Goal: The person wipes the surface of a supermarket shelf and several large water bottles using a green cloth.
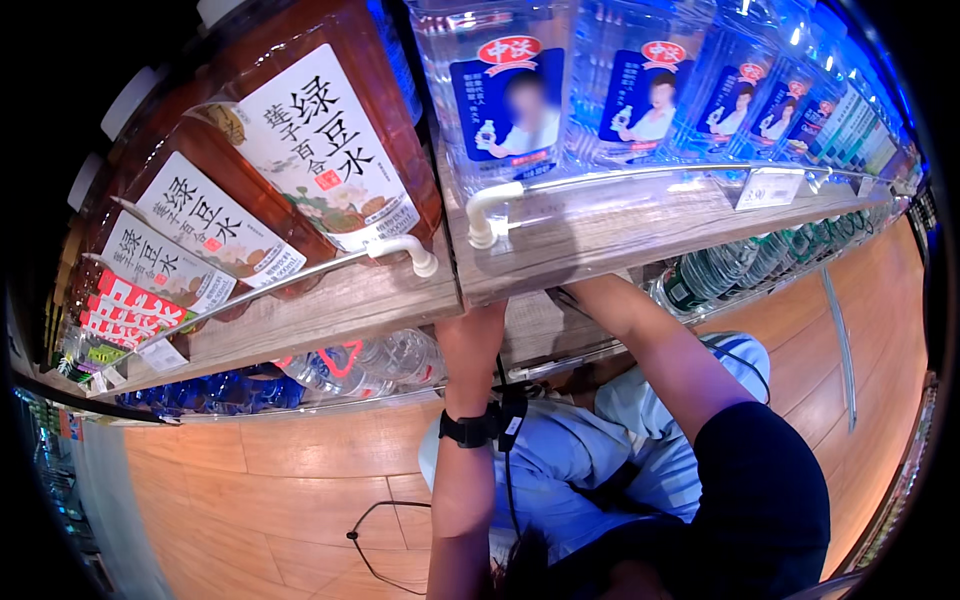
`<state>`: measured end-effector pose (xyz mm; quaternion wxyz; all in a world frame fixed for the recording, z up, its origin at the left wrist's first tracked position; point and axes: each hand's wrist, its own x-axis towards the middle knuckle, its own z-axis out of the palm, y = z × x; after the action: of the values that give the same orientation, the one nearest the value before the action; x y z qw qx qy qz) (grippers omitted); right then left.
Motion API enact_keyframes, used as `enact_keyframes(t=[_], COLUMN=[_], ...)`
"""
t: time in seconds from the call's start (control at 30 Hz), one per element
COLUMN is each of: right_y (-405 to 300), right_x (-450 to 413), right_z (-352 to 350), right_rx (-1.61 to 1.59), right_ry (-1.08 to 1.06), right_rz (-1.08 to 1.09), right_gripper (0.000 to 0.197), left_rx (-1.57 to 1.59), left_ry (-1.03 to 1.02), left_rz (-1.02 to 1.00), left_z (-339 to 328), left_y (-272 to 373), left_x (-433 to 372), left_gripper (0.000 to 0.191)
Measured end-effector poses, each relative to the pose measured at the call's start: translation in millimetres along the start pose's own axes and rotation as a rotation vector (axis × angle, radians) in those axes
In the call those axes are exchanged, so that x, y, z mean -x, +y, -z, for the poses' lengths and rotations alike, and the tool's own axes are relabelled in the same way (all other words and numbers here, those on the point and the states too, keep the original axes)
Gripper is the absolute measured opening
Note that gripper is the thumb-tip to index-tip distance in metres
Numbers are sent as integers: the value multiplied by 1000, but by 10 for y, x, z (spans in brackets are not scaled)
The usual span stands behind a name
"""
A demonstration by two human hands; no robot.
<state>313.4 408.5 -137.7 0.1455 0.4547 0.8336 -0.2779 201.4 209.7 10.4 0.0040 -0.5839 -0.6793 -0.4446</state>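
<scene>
Both of my hands are out of view, hidden beneath the front edge of the upper wooden shelf (pixel 525 259). My left forearm (pixel 471 360) reaches straight in under that edge, with a black strap (pixel 469 431) around the wrist. From the right, my right forearm (pixel 637 322) slants in under the same shelf. Between the forearms part of a lower wooden shelf (pixel 544 330) shows. Large clear water bottles (pixel 405 356) lie or stand to the left of my left forearm. Green-tinted clear plastic bottles (pixel 709 274) are beside my right forearm. What my hands touch cannot be seen.
Brown drink bottles (pixel 412 180) with white labels line the upper shelf at left. Clear bottles with blue labels (pixel 510 112) stand at right. White plastic rail ends (pixel 491 214) jut out at the shelf joint. A black cable (pixel 375 577) loops over the wood-look floor (pixel 300 480).
</scene>
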Motion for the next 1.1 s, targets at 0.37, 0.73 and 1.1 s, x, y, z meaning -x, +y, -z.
enact_keyframes(t=[0.37,0.73,1.1], right_y=[-152,239,499], right_x=[1001,573,254], right_z=[-287,134,51], right_rx=[238,-19,-51], right_ry=[-12,-64,16], right_rz=[311,-188,-406], right_gripper=[59,62,62], left_rx=[65,29,-239], left_ry=[-127,-88,44], left_rz=[366,139,-197], left_z=[277,162,-79], left_y=[322,282,-155], left_x=[-74,-43,137], left_gripper=[60,51,27])
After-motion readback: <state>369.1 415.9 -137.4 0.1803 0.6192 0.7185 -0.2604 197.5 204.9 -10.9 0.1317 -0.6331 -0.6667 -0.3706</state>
